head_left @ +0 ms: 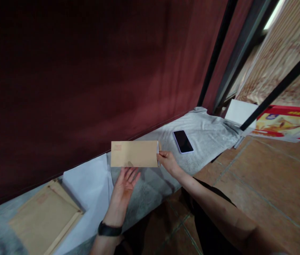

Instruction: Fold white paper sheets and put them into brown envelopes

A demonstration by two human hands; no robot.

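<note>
A long brown envelope (135, 154) is held up level, with small red print at its upper left corner. At its right end, my right hand (168, 162) pinches it between thumb and fingers, and a thin strip of white paper shows at that opening. My left hand (127, 180), wearing a black wristband (109, 229), is palm up just below the envelope's lower edge with its fingers spread. Whether its fingertips touch the envelope, I cannot tell. To the left, white paper sheets (91, 180) lie beside a stack of larger brown envelopes (46, 216).
A phone (183, 141) lies face up on the grey cloth (163, 180) covering the narrow surface. A dark red panel (99, 71) rises behind it. Black poles (216, 56) stand at the right, near a red and yellow printed box (288, 122) on the tiled floor (266, 177).
</note>
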